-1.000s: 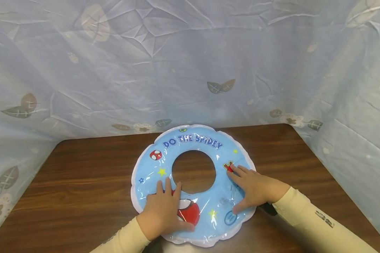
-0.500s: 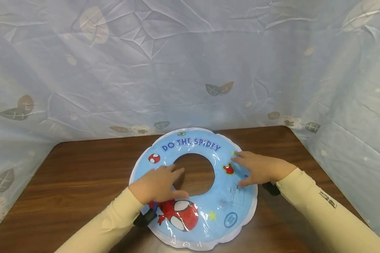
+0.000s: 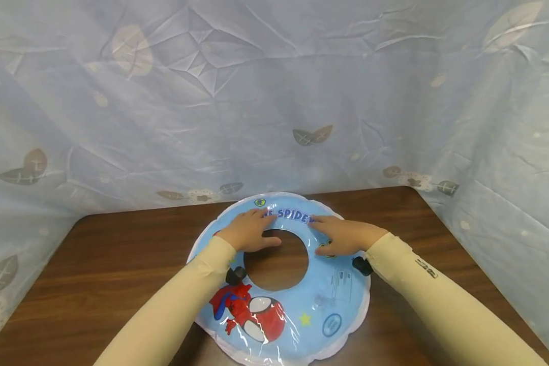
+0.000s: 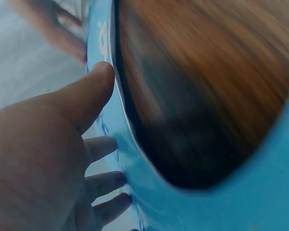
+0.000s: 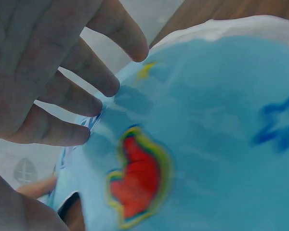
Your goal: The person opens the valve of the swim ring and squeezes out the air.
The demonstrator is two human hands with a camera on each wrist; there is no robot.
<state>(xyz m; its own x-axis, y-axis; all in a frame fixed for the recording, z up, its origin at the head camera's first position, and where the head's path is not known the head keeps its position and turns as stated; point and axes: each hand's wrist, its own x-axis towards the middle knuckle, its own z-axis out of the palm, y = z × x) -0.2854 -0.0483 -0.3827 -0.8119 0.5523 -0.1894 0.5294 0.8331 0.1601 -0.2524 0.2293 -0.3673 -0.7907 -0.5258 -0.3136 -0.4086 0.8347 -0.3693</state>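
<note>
A light blue inflatable swim ring (image 3: 317,300) with a pale scalloped rim, printed lettering and a red cartoon figure lies on the brown table. Over its far left part reaches my left hand (image 3: 248,231), fingers extended and thumb out across the centre hole. My right hand (image 3: 340,235) is over the far right part, its fingers spread, covering the end of the lettering. In the left wrist view, the left fingertips overlap the ring's far band (image 4: 159,202). The right wrist view has the fingers close over the ring's surface (image 5: 207,125), beside a red print.
The wood-grain table (image 3: 119,269) extends to both sides of the ring. Behind it and at the sides hangs a pale blue cloth (image 3: 238,101) with leaf prints. Dark wrist cameras sit under both wrists, the left one (image 3: 235,275) over the ring.
Both hands have slid from the ring's near left and right parts to its far side. The red figure, earlier partly covered by the left hand, is now uncovered. The ring stays about where it was.
</note>
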